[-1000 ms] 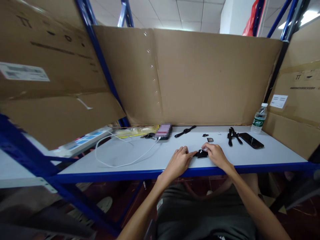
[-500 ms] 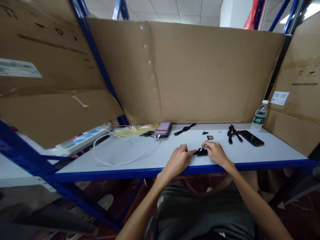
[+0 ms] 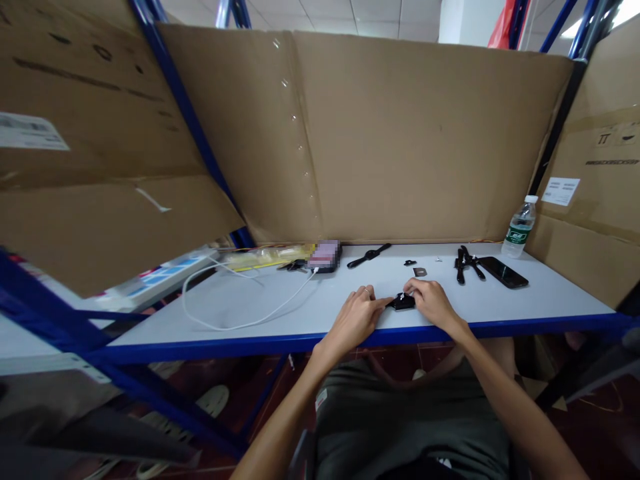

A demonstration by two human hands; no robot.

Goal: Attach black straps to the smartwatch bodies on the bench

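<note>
A small black device (image 3: 404,303), squarish and watch-like, lies near the table's front edge between my hands. My left hand (image 3: 359,312) rests on the table, its index finger stretched to the device's left side and the other fingers curled; a thin dark part shows under that fingertip. From the right, my right hand (image 3: 431,301) pinches at the top of the device, where a tiny whitish piece shows by the fingertips. Just beyond lie a flat dark square piece (image 3: 420,272) and a small black part (image 3: 410,263). Farther back is a black watch strap (image 3: 369,256).
Black strap-like pieces (image 3: 461,268) lie right, beside a dark phone (image 3: 504,273) and a water bottle (image 3: 519,228). At the back left, a white cable (image 3: 220,329) loops from a blurred boxy device (image 3: 327,267). Cardboard (image 3: 380,140) walls the table (image 3: 280,320).
The view has shifted slightly, so the scene sits a little higher. Both hands stay at the black device, with hardly any visible movement.
</note>
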